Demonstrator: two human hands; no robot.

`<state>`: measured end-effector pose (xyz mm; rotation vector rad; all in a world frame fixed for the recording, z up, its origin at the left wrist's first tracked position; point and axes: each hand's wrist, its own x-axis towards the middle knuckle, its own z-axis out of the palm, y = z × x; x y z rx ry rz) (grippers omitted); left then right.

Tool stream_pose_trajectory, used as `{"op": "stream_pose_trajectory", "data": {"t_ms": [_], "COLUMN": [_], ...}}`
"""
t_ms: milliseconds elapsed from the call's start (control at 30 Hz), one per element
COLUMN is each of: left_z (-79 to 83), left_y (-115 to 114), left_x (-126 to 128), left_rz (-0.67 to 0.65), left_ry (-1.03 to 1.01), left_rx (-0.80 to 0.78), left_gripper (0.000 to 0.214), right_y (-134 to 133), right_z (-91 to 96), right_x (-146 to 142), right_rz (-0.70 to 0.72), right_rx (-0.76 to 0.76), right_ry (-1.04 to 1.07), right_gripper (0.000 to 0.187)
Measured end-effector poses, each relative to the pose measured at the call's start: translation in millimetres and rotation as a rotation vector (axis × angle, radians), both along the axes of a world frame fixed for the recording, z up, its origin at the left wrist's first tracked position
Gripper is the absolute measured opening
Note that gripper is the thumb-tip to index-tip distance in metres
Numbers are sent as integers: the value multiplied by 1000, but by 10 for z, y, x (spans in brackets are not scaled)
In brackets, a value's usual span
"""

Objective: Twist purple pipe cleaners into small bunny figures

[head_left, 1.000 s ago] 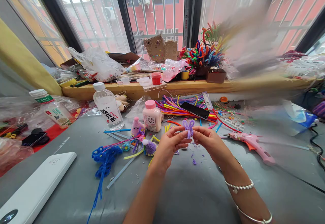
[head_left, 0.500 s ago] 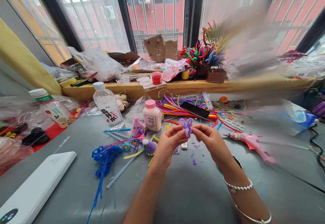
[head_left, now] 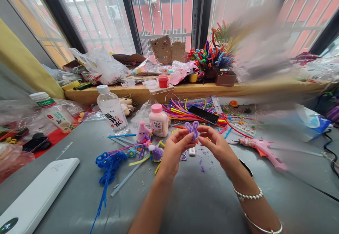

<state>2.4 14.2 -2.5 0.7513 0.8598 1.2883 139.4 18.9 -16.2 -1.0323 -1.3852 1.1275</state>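
A small purple fuzzy pipe-cleaner figure [head_left: 192, 127], bent into loops like a bow or rabbit ears, stands upright between my two hands. My left hand [head_left: 176, 149] pinches its lower left part between thumb and fingers. At its right edge are the curled fingertips of my right hand [head_left: 215, 144], closed on it with thumb and index slightly apart. The fingers hide the lower part of the figure. Purple fuzz scraps [head_left: 202, 168] and a small white block [head_left: 192, 151] lie on the grey table [head_left: 206, 205] beyond and below my hands.
A pink glue gun [head_left: 265, 151] lies to the right. Behind my hands are pipe cleaners [head_left: 180, 112], a black phone [head_left: 203, 114] and a pink-capped bottle [head_left: 159, 122]. Leftward are a water bottle [head_left: 112, 115], blue knotted yarn [head_left: 109, 165] and a white power bank [head_left: 45, 195].
The purple figure has shifted slightly left and up and turned a little. My right thumb and index finger have spread a bit and repositioned at its right edge. My left hand keeps its pinch.
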Motion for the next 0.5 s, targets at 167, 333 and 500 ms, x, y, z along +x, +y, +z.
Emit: {"op": "stream_pose_trajectory", "data": {"t_ms": [167,333,500], "left_z": [-13,-43,-24], "left_y": [11,25,3], "left_x": [-12,-27,-20], "left_rz": [-22,-53,-73], "left_ry": [22,31,70], "left_rx": [2,24,82], "left_gripper": [24,23,22], "right_y": [-18,-15,-2], "right_z": [13,6,-7], "right_x": [-5,-8,4], "right_rz": [41,-10,-23], "right_rx": [139,169,119], "right_ry": [-96,-153,-202], "right_gripper": [19,16,18]}}
